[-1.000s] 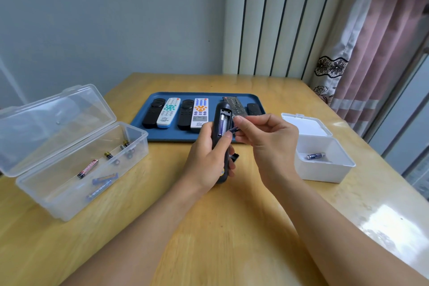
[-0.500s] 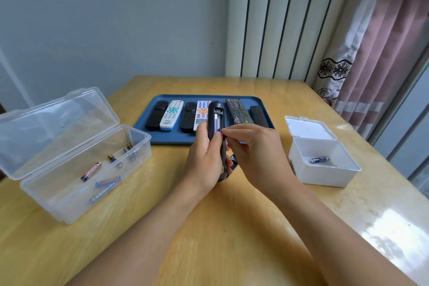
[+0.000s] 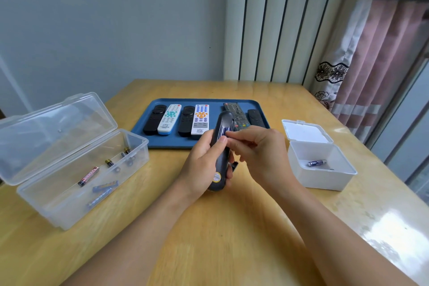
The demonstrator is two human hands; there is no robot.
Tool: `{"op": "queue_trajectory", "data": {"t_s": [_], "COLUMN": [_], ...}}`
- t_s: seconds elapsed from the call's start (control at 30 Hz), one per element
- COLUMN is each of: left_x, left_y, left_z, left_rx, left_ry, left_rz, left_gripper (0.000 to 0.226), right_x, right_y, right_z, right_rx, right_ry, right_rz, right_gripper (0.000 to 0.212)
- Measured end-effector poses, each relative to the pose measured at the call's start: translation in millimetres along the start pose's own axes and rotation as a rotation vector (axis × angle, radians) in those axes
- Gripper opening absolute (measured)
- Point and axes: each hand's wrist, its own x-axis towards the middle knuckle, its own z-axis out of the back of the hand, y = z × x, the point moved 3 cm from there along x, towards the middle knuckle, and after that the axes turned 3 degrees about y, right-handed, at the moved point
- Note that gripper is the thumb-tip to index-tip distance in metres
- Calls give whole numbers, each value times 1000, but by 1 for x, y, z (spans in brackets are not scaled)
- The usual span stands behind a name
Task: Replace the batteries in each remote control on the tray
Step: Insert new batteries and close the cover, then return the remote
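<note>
My left hand (image 3: pixel 204 165) grips a dark remote (image 3: pixel 221 146) upright above the table, back side toward me, its battery bay uncovered with a purple battery (image 3: pixel 225 129) showing inside. My right hand (image 3: pixel 257 153) has its thumb and forefinger at the bay, pinching or pressing that battery. A small dark piece, probably the battery cover (image 3: pixel 234 165), lies on the table behind the remote. The blue tray (image 3: pixel 162 144) beyond holds several remotes, black and white ones, side by side.
A clear lidded box (image 3: pixel 69 193) at the left holds several batteries. A small white box (image 3: pixel 325 174) at the right, lid up, holds one battery (image 3: pixel 316 163). The wooden table (image 3: pixel 209 227) ends near a curtain on the right.
My right hand has brought the battery it pinched down into the remote's bay; its fingers now sit against the bay. The remote is held slightly lower and closer.
</note>
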Motion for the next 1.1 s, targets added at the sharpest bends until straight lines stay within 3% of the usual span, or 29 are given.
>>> {"op": "queue_trajectory", "data": {"t_s": [0.17, 0.3, 0.4, 0.67, 0.77, 0.83, 0.9, 1.0, 1.1], "left_x": [2, 6, 8, 9, 9, 9, 9, 6, 5], "left_y": [0, 4, 8, 8, 6, 6, 5, 6, 4], "left_z": [2, 3, 7, 11, 14, 18, 21, 23, 28], "left_rx": [-204, -172, -83, 53, 15, 11, 17, 17, 38], "left_ry": [12, -52, -98, -120, -173, -206, -214, -219, -232], "left_rz": [70, 94, 104, 124, 171, 197, 207, 214, 207], "left_gripper": [15, 17, 19, 18, 14, 15, 15, 14, 12], "right_x": [-1, -3, -4, -7, -2, 3, 2, -10, -13], "right_y": [2, 4, 1, 1, -4, -11, -15, -14, -11], "right_z": [-2, -3, -7, -10, -3, 8, 9, -7, -15], "right_rx": [26, 250, 130, -56, 6, -112, -337, -516, -581], "right_ry": [84, 179, 212, 199, 64, 18, 165, 488, 587], "right_rz": [0, -132, -159, -103, -179, -242, -236, -201, -184], "right_gripper": [21, 35, 26, 26, 18, 16, 24, 52, 62]}}
